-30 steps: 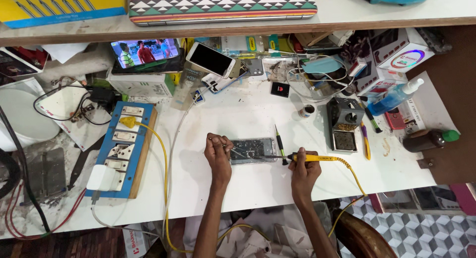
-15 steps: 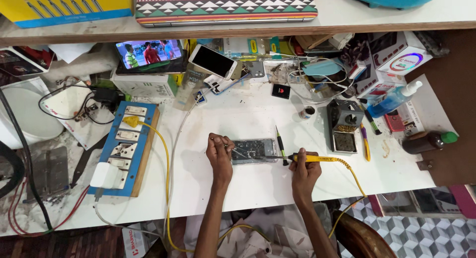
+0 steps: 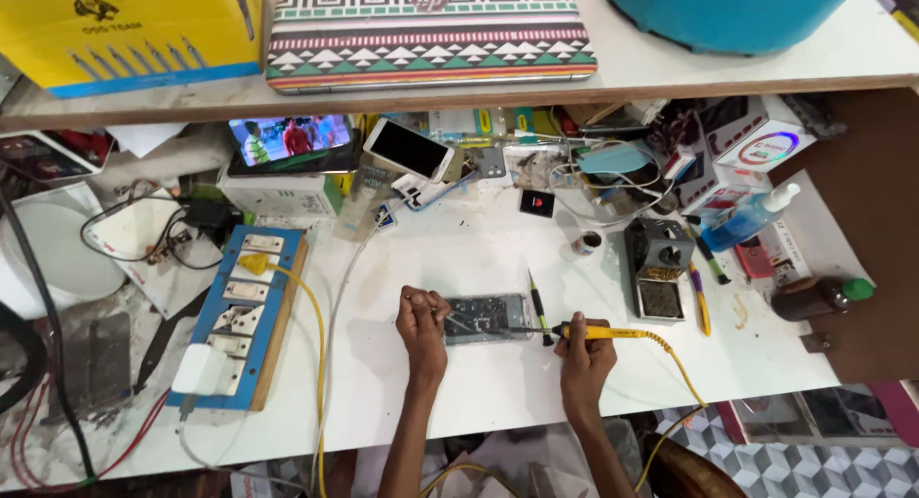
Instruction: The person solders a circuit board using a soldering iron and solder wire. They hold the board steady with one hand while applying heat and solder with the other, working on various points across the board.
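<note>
An opened phone point(image 3: 486, 318) lies flat on the white bench point(image 3: 479, 393) between the two hands. The left hand point(image 3: 422, 318) rests curled on the phone's left end, fingers pinched there. The right hand point(image 3: 584, 353), just right of it, is closed around a yellow soldering iron point(image 3: 601, 332), whose tip points toward the phone. A green screwdriver point(image 3: 538, 305) lies beside the phone's right edge.

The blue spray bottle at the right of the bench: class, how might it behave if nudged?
The blue spray bottle lies tilted across boxes, so it would probably slide or roll. It looks like thin plastic, likely light. Its smooth sides may be slippery.
</note>
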`<state>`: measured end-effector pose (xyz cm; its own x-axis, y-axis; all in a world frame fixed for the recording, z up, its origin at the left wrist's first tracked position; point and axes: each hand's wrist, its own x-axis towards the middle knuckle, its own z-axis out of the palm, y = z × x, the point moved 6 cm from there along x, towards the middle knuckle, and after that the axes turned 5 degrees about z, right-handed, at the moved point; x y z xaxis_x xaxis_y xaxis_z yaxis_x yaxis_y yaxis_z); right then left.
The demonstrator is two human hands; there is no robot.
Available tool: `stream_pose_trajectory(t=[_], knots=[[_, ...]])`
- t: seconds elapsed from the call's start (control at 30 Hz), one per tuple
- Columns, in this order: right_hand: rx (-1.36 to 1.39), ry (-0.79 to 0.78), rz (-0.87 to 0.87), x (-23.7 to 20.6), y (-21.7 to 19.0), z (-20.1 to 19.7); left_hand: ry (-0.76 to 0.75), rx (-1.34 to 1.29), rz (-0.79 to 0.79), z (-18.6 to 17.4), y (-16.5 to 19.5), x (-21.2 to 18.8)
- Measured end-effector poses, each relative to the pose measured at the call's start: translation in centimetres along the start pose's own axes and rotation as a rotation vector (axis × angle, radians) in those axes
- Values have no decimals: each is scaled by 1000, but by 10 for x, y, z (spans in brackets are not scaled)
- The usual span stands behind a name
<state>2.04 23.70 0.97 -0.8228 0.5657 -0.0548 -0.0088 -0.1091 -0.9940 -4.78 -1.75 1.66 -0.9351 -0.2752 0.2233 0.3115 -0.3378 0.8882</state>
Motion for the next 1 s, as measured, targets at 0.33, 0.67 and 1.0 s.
stream_pose_trajectory(t=[0.33, 0.67, 1.0], knots=[[-23, 17, 37, 5, -1, -1, 13, 10, -15, 1, 0, 2], [-42, 73, 2, 10, 6, -7, 82, -12, -79, -2, -9, 4], [-95, 103, 44, 6, 5, -5, 105, -108, -127, -4, -6, 8]])
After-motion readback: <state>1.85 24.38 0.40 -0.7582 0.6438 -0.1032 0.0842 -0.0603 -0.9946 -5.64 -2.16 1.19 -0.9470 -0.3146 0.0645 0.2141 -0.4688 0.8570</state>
